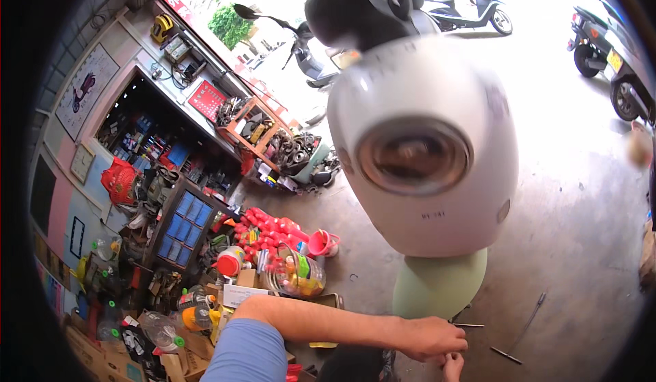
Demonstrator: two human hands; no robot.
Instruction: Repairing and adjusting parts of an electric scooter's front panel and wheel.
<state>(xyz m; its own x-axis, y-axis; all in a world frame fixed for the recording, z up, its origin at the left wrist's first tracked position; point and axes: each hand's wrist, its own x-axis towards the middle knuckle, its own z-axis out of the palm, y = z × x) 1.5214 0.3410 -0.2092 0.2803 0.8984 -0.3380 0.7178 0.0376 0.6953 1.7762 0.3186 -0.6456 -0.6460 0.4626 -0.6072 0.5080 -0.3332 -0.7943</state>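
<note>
A white scooter front panel (430,225) with a round lamp (415,155) fills the upper middle, close to me, above a pale green scooter part (437,283). Below that part my left hand (434,337) reaches in from the left, fingers curled. My right hand (452,366) shows just beneath it at the lower edge, its fingers bent and close to the left one. Whatever lies between them is too small to make out. A short metal tool (470,325) lies just above my hands, and a long thin rod tool (517,335) lies on the floor to their right.
Red bottles (273,228), a pink bucket (323,244), a clear tub (304,276) and cardboard boxes (242,294) crowd the left floor. A blue parts organiser (183,228) and orange rack (254,129) stand behind them. Parked scooters (601,57) line the bright entrance.
</note>
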